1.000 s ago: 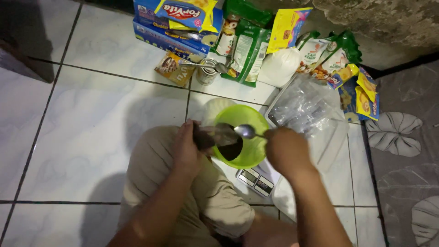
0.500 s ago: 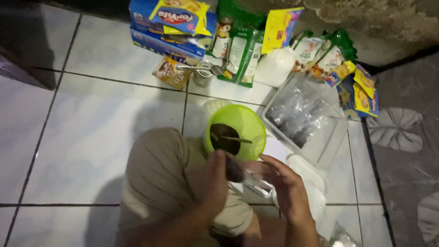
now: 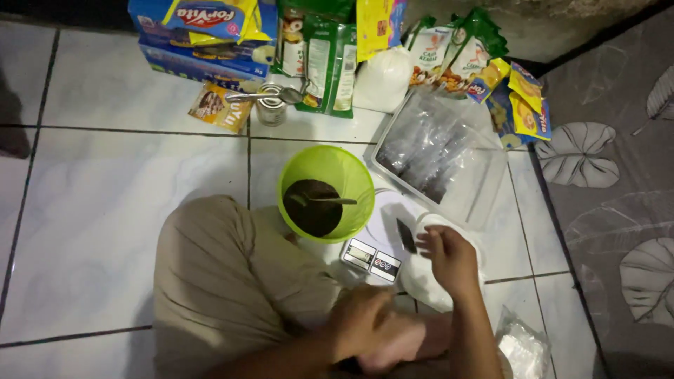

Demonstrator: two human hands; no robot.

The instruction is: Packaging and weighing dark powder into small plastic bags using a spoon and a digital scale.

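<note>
Now right hand (image 3: 453, 258) is pinching a small dark flat packet (image 3: 406, 235) betw fingertips, over white digital kitchen scale (image 3: 382, 242); left hand (image 3: 365, 324) is resting loosely curled nr lap, holding nothing I can make out; round green plastic bowl (image 3: 326, 191) w/ dark powder & metal spoon (image 3: 326, 201) is sitting just left of scale; prob. emptying/setting aside step; next calls for a steady grip.

The floor (image 3: 105, 175) is covered with large white glossy tiles, divided by dark joints. On the right side a grey mat (image 3: 611, 210) with a pale leaf pattern is laid. A rough wall (image 3: 547, 21) is seen at the top. The light is dim.
</note>
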